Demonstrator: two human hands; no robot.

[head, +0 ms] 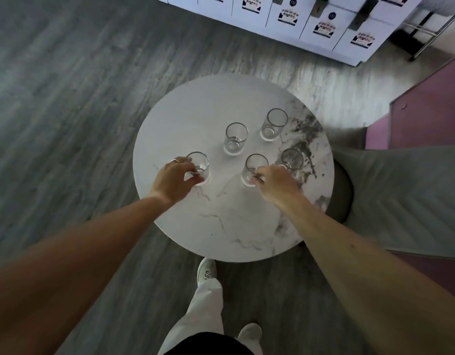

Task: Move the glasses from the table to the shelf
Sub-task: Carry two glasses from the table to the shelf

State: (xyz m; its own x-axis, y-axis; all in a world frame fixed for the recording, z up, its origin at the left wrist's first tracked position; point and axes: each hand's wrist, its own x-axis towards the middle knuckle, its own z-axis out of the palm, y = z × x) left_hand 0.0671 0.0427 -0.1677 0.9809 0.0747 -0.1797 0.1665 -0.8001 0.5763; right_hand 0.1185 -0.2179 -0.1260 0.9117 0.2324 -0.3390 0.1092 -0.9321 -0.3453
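The left hand (173,179) curls its fingers around a clear round drinking glass (198,165) at the left of the table. The right hand (277,181) pinches the side of a second clear glass (254,166) near the middle. Both glasses stand straight up with their open tops facing up, and look empty. Three more clear glasses (236,137) stand upright, apart from each other, farther back and to the right on the round white marble table (221,226). Grey wood floor (67,98) lies all around.
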